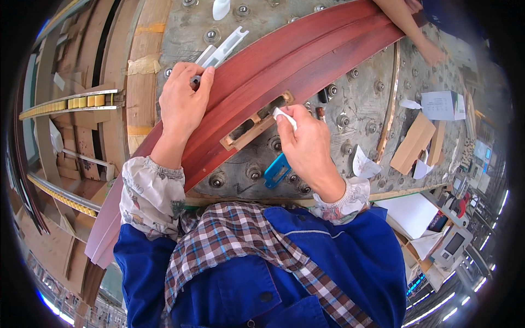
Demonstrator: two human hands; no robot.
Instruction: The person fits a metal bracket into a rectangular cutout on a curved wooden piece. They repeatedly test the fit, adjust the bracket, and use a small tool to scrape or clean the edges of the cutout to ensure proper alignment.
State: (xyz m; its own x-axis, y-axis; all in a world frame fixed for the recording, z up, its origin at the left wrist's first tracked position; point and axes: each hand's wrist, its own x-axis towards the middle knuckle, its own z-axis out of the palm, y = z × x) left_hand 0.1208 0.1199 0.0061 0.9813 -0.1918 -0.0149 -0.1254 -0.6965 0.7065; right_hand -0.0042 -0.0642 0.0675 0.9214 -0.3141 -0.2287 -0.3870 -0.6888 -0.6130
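Note:
A long reddish-brown wooden board (246, 71) with ridges along it lies diagonally across the worktable. Near its edge is a cut-out slot (240, 131) showing bare, light wood. Over that slot, my right hand (306, 139) pinches a small white wad (285, 118), which looks like paper or cloth. My left hand (186, 101) is closed above the board's far edge. Something small, dark and rounded shows between its thumb and fingers, too hidden to name. Just beyond it lies a white, notched plastic strip (228, 47).
Roller balls (343, 119) stud the metal tabletop. A blue plastic tool (278, 171) lies near the front edge; cardboard pieces (414, 143) and a white box (442, 105) lie right. Another person's arm (407, 24) reaches in at the far right. Roller tracks (71, 104) stand left.

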